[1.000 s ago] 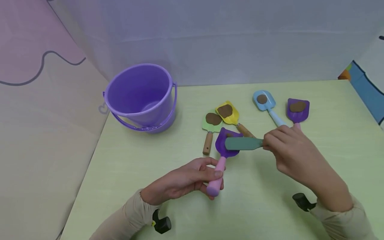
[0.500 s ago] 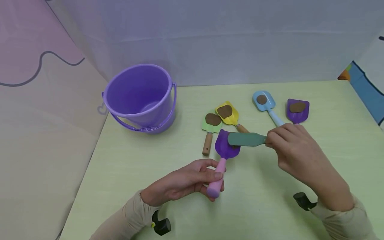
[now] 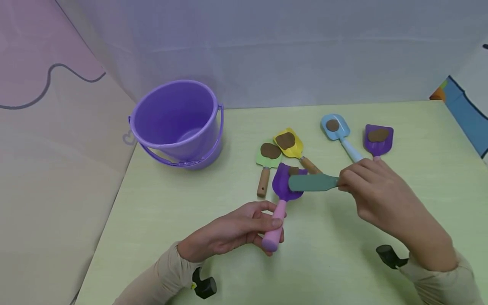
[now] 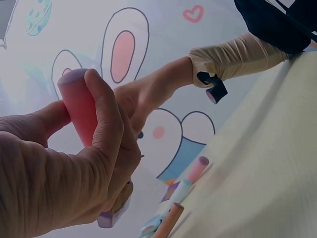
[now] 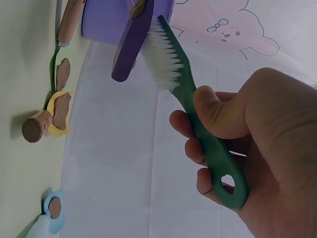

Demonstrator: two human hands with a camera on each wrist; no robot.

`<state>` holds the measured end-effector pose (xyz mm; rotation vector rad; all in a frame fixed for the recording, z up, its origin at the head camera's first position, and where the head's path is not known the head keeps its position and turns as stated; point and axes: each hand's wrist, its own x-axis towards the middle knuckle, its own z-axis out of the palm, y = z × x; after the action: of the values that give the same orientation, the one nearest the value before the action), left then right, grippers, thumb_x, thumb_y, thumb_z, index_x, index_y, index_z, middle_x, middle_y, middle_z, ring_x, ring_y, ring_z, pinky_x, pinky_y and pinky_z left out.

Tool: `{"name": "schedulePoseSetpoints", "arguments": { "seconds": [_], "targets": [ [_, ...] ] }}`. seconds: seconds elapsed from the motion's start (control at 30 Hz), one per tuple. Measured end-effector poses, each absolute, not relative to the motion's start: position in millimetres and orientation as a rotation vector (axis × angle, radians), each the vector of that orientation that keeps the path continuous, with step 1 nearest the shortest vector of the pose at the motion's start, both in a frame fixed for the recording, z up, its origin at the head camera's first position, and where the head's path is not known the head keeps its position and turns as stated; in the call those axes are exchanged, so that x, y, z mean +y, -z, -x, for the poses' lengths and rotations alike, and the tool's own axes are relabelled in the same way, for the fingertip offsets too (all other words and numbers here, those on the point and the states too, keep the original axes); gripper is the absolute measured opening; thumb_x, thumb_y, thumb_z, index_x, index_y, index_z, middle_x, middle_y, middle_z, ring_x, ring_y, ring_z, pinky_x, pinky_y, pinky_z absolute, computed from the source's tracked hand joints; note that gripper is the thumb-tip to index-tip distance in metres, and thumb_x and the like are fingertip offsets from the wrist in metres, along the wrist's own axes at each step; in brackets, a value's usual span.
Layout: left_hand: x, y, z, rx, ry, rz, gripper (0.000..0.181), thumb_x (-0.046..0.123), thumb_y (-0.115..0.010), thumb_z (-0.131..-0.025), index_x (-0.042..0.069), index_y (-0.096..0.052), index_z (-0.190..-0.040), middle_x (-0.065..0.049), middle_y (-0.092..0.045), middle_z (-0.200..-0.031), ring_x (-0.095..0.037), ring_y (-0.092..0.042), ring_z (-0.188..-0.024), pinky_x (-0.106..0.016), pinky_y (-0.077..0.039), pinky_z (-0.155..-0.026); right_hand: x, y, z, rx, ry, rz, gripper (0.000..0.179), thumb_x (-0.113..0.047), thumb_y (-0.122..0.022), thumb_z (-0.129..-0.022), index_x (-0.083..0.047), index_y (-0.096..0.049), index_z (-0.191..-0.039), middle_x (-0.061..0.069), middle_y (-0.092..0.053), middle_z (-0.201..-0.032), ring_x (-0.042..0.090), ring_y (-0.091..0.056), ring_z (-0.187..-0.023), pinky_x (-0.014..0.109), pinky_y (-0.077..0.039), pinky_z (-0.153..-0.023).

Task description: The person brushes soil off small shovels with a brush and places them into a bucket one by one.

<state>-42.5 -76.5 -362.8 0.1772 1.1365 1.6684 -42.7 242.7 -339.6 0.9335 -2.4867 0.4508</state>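
Note:
A purple toy shovel (image 3: 281,182) is held up over the table by its pink handle, which my left hand (image 3: 238,228) grips between thumb and fingers. My right hand (image 3: 385,199) pinches a green brush (image 3: 312,182) that lies across the shovel's blade. In the right wrist view, the brush's white bristles (image 5: 163,57) meet the face of the purple shovel (image 5: 132,42), seen nearly edge-on. Part of a brown patch (image 3: 293,170) shows on the blade above the brush; the rest is covered. Thumb and fingers wrap the pink handle (image 4: 81,114) in the left wrist view.
Behind lie a green shovel (image 3: 263,182), a yellow shovel (image 3: 295,151), a light blue shovel (image 3: 341,131) and a second purple shovel (image 3: 377,146), each with a brown patch. A purple bucket (image 3: 211,148) stands back left. Fabric walls enclose the table (image 3: 171,199).
The brush has gone up the blade and back down, uncovering the upper brown patch again. My right hand followed with small movements. The left hand and shovel stay almost in place.

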Motion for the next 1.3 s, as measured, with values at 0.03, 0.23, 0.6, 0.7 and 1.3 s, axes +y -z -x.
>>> {"name": "schedulePoseSetpoints", "arguments": {
  "seconds": [0.03, 0.23, 0.6, 0.7, 1.3],
  "targets": [
    [-76.6, 362.8, 42.5, 1.137, -1.666, -0.178, 0.038, 0.017, -0.060, -0.105, 0.000, -0.044, -0.135, -0.002, -0.074, -0.096, -0.012, -0.070, -0.087, -0.026, -0.062, -0.075, 242.9, 339.8, 42.5, -2.490, -0.442, -0.931, 0.054, -0.044, -0.026, -0.114, -0.011, -0.061, -0.087, -0.002, -0.070, -0.082, 0.017, -0.055, -0.081, 0.025, -0.027, -0.078],
    [-76.4, 362.5, 42.0, 1.141, -1.658, -0.180, 0.038, 0.017, -0.060, -0.105, 0.001, -0.044, -0.135, -0.002, -0.073, -0.096, -0.011, -0.070, -0.086, -0.025, -0.062, -0.075, 245.2, 341.6, 41.6, -2.467, -0.458, -0.940, 0.008, -0.005, -0.066, -0.097, -0.008, -0.065, -0.090, 0.005, -0.072, -0.085, 0.025, -0.061, -0.086, 0.033, -0.036, -0.080],
    [-76.9, 364.8, 41.9, 1.123, -1.654, -0.173, 0.035, 0.018, -0.060, -0.105, 0.002, -0.044, -0.132, -0.001, -0.073, -0.096, -0.011, -0.070, -0.084, -0.025, -0.062, -0.075, 245.4, 342.0, 41.0, -2.459, -0.443, -0.887, 0.023, 0.014, -0.068, -0.079, -0.005, -0.069, -0.092, 0.009, -0.073, -0.093, 0.030, -0.061, -0.093, 0.042, -0.041, -0.078],
    [-76.8, 364.5, 42.4, 1.123, -1.643, -0.166, 0.039, 0.019, -0.060, -0.104, 0.003, -0.042, -0.134, -0.001, -0.073, -0.096, -0.011, -0.070, -0.085, -0.025, -0.062, -0.076, 245.7, 340.7, 40.6, -2.469, -0.416, -0.865, 0.019, -0.010, -0.054, -0.106, -0.004, -0.069, -0.095, 0.010, -0.073, -0.093, 0.030, -0.061, -0.093, 0.040, -0.040, -0.078],
    [-75.2, 362.7, 41.2, 1.129, -1.650, -0.161, 0.037, 0.017, -0.060, -0.105, 0.002, -0.044, -0.134, -0.002, -0.073, -0.096, -0.012, -0.070, -0.087, -0.025, -0.062, -0.075, 243.8, 343.9, 41.6, -2.421, -0.471, -0.959, 0.025, 0.013, -0.073, -0.072, -0.005, -0.070, -0.090, 0.009, -0.075, -0.089, 0.031, -0.064, -0.090, 0.038, -0.039, -0.082]
  ]
}}
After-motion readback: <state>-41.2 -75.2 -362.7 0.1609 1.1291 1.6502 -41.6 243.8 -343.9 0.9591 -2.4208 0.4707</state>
